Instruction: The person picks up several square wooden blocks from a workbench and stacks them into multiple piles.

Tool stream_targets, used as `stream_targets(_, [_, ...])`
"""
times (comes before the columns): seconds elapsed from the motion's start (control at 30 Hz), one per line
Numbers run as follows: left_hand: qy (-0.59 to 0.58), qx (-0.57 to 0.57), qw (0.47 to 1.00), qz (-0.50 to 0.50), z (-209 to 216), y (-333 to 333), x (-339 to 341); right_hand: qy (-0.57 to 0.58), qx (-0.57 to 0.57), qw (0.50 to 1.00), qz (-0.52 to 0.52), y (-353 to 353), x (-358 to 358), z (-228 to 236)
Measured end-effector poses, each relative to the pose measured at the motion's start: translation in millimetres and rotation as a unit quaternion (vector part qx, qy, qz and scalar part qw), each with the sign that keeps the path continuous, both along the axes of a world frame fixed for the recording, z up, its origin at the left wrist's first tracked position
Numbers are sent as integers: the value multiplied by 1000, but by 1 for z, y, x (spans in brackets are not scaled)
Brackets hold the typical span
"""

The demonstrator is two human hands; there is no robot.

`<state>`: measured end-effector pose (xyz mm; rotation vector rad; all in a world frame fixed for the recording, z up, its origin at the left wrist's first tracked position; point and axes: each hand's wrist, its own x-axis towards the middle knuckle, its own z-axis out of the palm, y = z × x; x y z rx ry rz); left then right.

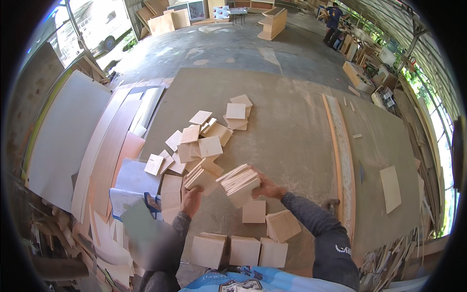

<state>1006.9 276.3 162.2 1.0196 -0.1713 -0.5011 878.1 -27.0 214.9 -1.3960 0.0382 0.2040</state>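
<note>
Left hand [192, 198], partly closed, grips a thin stack of wooden squares [206, 180]; right hand [266, 187] clasps a thicker stack [239, 187] close beside it, both over the brown worktop [292, 131]. Loose squares [199, 141] clutter the space beyond; 3 stacks [244, 251] sit near the body, a long strip [339, 146] rightward.

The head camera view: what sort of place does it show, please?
Most likely a woodworking workshop. The right hand holds a stack of thin square wooden pieces, a shelf-like wooden unit stands in the background, and many wooden strips lie at the lower right.
</note>
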Motion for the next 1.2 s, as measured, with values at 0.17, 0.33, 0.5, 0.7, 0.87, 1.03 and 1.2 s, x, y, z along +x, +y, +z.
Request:
stream_targets(0.17, [72,-96,990,-67,79,-30,-12,-135,-78,988,10,42,25,33])
stream_targets(0.33, [72,12,996,-54,117,-42,-22,-267,-233,930,-100,60,16,62])
stream_targets(0.5, [38,-4,989,-142,130,-62,-30,-269,-49,951,-142,42,-18,86])
stream_targets(0.7, [-8,-94,950,-297,191,-120,-86,-221,-177,941,-188,-2,-120,151])
stream_targets(0.87, [-332,111,900,-261,247,-130,-126,-145,-277,856,-411,8,-249,182])
stream_targets(1.03, [-315,167,908,-220,258,-78,-123,26,-495,742,-452,40,-341,143])
stream_targets(1.2, [-309,170,917,-187,263,-46,-138,239,-528,726,-369,72,-343,54])
